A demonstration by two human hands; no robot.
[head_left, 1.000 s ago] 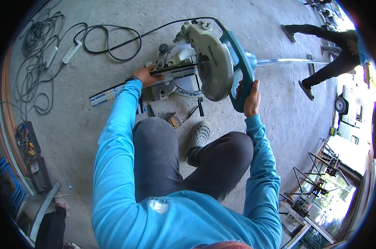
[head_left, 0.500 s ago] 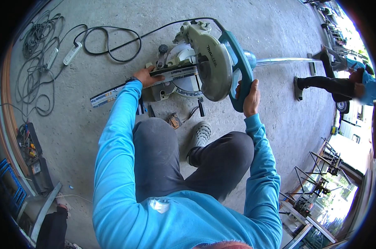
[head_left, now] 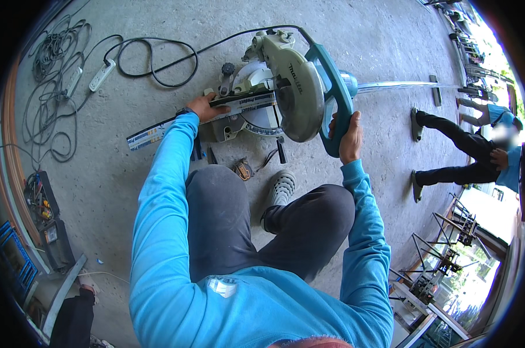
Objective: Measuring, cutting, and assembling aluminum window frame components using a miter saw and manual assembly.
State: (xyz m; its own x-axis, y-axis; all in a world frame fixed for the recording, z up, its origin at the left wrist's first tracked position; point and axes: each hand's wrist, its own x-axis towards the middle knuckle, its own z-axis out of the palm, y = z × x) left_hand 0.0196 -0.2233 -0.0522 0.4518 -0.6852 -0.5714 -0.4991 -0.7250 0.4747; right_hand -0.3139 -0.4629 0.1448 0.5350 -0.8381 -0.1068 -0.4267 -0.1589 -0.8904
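Note:
A teal-and-cream mitre saw [head_left: 299,98] stands on the concrete floor before my bent knees. My right hand [head_left: 349,139] is wrapped round its teal handle [head_left: 339,93]. With my left hand [head_left: 205,108] I grip a long metal profile [head_left: 147,134], covered in printed film, against the saw's fence. My thumb lies across the profile's face. It runs through the saw, and its bright length reaches out to the right. The round guard hides the blade and where it meets the profile.
Near my foot lie a tape measure [head_left: 243,169] and a short black piece [head_left: 281,149]. Tangled cable [head_left: 53,52] and a white power strip [head_left: 102,75] are at left, above an open toolbox [head_left: 51,226]. Two people [head_left: 477,145] are at far right; metal frames [head_left: 442,261] stand lower right.
My hands, the saw and the profile keep their places. At far right, one person has stepped away from the profile's far end, and another person shows behind.

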